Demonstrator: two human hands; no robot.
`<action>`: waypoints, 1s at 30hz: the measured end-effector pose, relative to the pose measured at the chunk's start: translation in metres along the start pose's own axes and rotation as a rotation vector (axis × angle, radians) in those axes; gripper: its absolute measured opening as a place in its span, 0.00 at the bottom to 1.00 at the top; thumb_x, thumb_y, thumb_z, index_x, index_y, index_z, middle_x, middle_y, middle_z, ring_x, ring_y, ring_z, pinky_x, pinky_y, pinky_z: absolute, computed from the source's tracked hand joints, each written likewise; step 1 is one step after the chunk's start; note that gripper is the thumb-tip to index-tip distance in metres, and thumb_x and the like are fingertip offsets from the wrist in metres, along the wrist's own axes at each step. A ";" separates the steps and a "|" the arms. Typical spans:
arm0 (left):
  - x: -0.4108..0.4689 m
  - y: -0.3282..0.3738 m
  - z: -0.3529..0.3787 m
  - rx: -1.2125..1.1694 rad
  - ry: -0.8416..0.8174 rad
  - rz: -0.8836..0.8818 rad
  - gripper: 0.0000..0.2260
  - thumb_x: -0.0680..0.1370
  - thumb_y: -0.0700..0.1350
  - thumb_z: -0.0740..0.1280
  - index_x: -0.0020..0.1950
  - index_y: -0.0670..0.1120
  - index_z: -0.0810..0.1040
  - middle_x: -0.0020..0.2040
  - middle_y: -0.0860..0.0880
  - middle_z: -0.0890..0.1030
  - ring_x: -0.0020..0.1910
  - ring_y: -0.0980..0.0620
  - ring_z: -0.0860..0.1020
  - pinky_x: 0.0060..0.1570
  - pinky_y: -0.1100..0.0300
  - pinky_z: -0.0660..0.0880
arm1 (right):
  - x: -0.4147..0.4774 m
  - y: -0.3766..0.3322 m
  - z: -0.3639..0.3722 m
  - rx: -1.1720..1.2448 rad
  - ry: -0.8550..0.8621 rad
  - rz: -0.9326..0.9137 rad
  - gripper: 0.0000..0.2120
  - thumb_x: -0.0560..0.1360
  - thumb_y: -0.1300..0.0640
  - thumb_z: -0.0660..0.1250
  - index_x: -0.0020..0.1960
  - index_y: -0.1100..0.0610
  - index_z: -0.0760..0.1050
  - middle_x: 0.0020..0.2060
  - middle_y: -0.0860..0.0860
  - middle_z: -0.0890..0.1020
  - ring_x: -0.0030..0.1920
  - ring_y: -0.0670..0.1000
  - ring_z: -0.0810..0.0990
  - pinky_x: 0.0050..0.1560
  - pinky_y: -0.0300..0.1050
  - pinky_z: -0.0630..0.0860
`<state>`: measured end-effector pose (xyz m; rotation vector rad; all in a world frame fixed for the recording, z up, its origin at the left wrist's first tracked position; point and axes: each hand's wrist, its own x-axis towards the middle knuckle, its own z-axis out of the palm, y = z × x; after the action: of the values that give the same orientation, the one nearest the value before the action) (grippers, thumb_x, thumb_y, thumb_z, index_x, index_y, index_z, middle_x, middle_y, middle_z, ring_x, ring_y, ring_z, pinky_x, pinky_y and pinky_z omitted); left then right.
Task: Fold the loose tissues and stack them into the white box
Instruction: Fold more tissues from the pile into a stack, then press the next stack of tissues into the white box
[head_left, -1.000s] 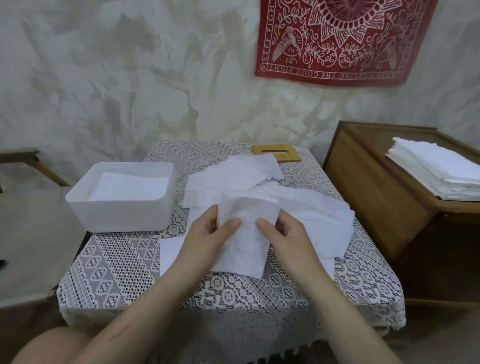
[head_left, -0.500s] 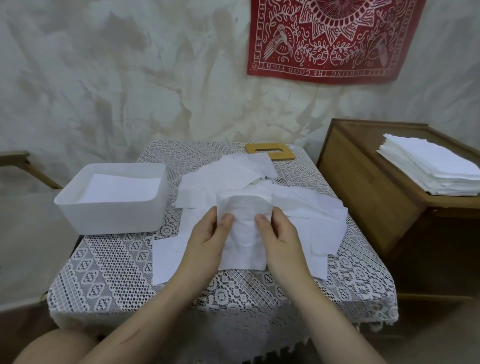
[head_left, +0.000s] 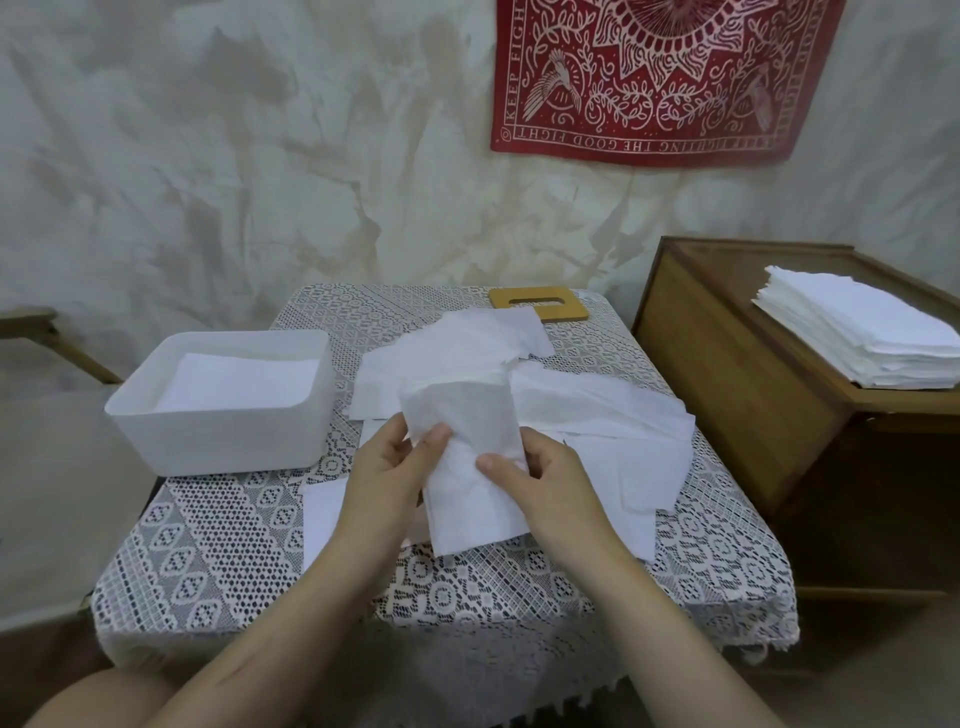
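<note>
Head view: the left hand (head_left: 387, 467) and the right hand (head_left: 540, 478) hold one tissue (head_left: 467, 410) between them, a little above the middle of the frame's lower half. Each thumb presses on the near face, and the other fingers curl behind the sheet, so both hands pinch it. Half a second ago the tissue hung straight with the thumbs level. Now it is tilted, its top edge leaning toward the left of the frame, and the right thumb sits lower than the left. The thumbs are also closer together than before, and the paper between them is creased. The bottom edge of the tissue hangs over the lace cloth on the worktop (head_left: 208, 545).

Behind the hands, the loose tissues (head_left: 597, 410) lie spread across the centre and right of the worktop, as in the earlier frame. The white box (head_left: 218, 441) stands at the left of the worktop, apart from the hands, with a flat tissue (head_left: 239, 387) lying inside it. It has not moved.

A wooden lid (head_left: 537, 304) with a slot lies at the far edge of the worktop. At the right of the frame, a stack of tissues (head_left: 857, 332) rests on a wooden cabinet (head_left: 727, 405). A red cloth (head_left: 665, 78) hangs on the wall at the upper right.
</note>
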<state>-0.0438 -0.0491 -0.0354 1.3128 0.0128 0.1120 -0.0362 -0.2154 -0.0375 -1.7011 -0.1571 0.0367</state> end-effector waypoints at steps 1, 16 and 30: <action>0.001 0.001 -0.003 -0.002 -0.005 -0.011 0.10 0.81 0.43 0.68 0.62 0.45 0.82 0.54 0.46 0.87 0.52 0.46 0.86 0.47 0.55 0.83 | 0.000 0.000 -0.002 -0.011 -0.021 0.018 0.06 0.79 0.56 0.71 0.56 0.53 0.82 0.49 0.49 0.87 0.50 0.52 0.86 0.54 0.59 0.82; -0.006 -0.004 0.013 0.120 -0.012 0.132 0.09 0.83 0.46 0.66 0.62 0.49 0.80 0.55 0.51 0.87 0.55 0.50 0.86 0.52 0.55 0.82 | 0.000 0.001 0.021 0.279 0.153 -0.041 0.06 0.80 0.62 0.69 0.55 0.56 0.81 0.48 0.53 0.88 0.50 0.54 0.87 0.50 0.49 0.82; -0.011 -0.016 0.024 0.177 0.007 0.151 0.09 0.84 0.43 0.66 0.64 0.49 0.76 0.56 0.55 0.86 0.56 0.58 0.84 0.50 0.66 0.79 | 0.008 -0.003 0.024 0.305 0.265 -0.059 0.04 0.82 0.57 0.67 0.54 0.57 0.78 0.49 0.57 0.86 0.54 0.59 0.85 0.58 0.62 0.81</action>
<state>-0.0517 -0.0776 -0.0448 1.4896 -0.0722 0.2484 -0.0317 -0.1900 -0.0371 -1.3807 -0.0026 -0.1988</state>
